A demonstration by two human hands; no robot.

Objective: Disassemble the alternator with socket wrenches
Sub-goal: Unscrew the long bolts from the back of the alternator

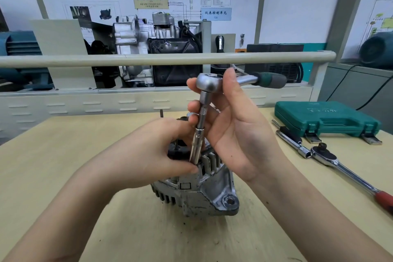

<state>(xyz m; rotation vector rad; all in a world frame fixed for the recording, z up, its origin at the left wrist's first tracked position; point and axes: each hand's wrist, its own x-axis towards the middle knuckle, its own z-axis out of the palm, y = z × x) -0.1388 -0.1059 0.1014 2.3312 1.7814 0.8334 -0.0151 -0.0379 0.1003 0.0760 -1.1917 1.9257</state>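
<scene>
Two hands [161, 153] on ratchet [209, 83], panel label [215, 14] "仪表控制单元"

A dull silver alternator [197, 189], its top black, stands mid-table on pale wood-grain [63, 155]. The ratchet wrench [209, 85] above it is bright chrome with a green-and-grey handle. Near the right edge lie a teal tool case [325, 118] and a chrome ratchet [331, 159] with a red grip.
</scene>
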